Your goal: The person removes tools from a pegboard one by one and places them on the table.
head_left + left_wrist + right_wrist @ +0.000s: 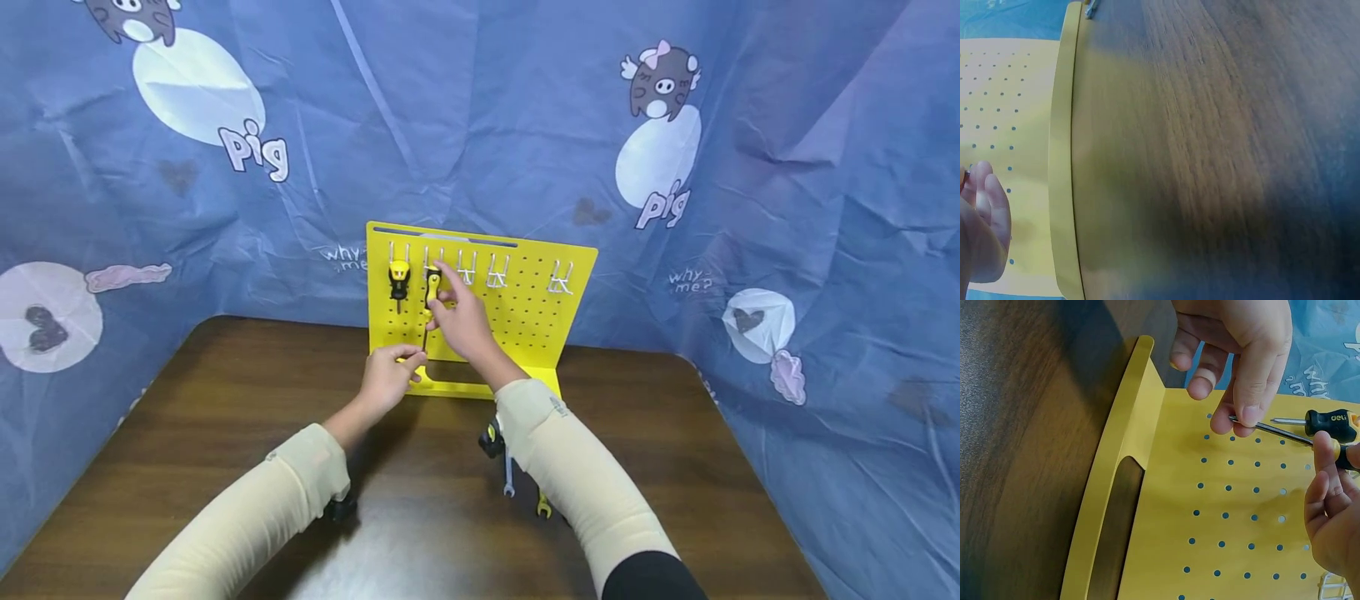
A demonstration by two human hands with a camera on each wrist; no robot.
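Note:
Both hands hold a yellow-and-black screwdriver (432, 286) upright before the yellow pegboard (517, 317). My right hand (463, 321) grips its handle between thumb and fingers, close to a white wire hook. Lower down, my left hand (392, 377) pinches the shaft near its tip; the right wrist view shows that metal shaft (1279, 432) between thumb and fingertips. A stubby screwdriver (399, 280) with a black-and-yellow handle hangs on the leftmost hook, its blade down. In the left wrist view only part of the left hand (988, 231) shows.
More white wire hooks (497, 271) line the board's upper part. On the wooden table (225, 433), a silver wrench (508, 477) and a yellow wrench (543, 505) lie partly hidden beneath the right forearm. A blue printed cloth (480, 125) encloses the table's back and sides.

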